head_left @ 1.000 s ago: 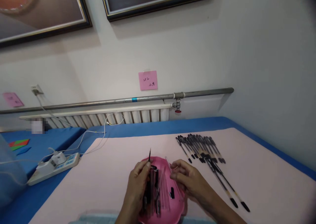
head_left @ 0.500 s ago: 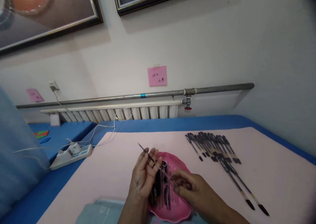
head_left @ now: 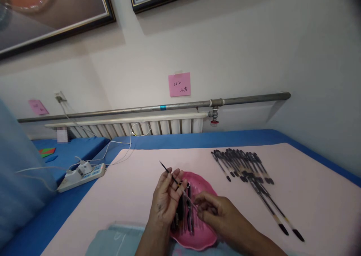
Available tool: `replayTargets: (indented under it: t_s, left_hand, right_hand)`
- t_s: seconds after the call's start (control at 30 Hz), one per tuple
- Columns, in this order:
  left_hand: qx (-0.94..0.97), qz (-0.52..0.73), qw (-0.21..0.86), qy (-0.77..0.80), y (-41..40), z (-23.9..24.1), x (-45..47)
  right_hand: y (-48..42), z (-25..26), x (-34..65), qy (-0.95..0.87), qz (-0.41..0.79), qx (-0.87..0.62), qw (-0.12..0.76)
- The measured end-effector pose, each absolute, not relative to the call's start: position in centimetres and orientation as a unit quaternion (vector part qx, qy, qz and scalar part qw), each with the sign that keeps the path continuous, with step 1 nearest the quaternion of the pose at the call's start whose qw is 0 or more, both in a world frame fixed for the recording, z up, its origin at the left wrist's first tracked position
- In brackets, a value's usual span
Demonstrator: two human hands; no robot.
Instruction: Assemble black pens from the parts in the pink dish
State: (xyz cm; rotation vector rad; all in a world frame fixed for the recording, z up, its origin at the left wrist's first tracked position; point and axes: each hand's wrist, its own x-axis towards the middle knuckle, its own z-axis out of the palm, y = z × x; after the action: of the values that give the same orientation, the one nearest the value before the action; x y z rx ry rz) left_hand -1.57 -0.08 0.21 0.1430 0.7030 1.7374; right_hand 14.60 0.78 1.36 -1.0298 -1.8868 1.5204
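Observation:
A slim pen refill (head_left: 173, 179), dark along its upper length with a yellowish band and a pale clear tail, slants across my left hand (head_left: 167, 199). The thumb and fingers of that hand hold it, its thin tip pointing up and left. My right hand (head_left: 213, 210) pinches the clear tail end at the lower right. Beneath both hands lies a pink scalloped plate (head_left: 207, 239). On it are dark pen parts (head_left: 189, 214) and clear tubes (head_left: 199, 220), partly covered by my left hand.
Several black-capped pens (head_left: 239, 162) lie in a row at the right, with two more (head_left: 270, 207) nearer me. A power strip (head_left: 81, 177) with white cables sits left. Light-blue fabric (head_left: 113, 241) lies at the front edge. A radiator (head_left: 166, 127) and pipe run behind.
The refill and both hands keep nearly the same pose, with only slight shifts of the fingers. The view has tilted a little, so things appear slightly higher.

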Motion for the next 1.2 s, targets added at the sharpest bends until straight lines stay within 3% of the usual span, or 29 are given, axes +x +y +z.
replayTargets:
  t_s: [1.2]
  left_hand:
    - [0.067, 0.735, 0.598, 0.312, -0.23, 0.35, -1.67]
  right_hand:
    - [0.62, 1.36, 14.65, -0.694, 0.563, -0.367, 0.258]
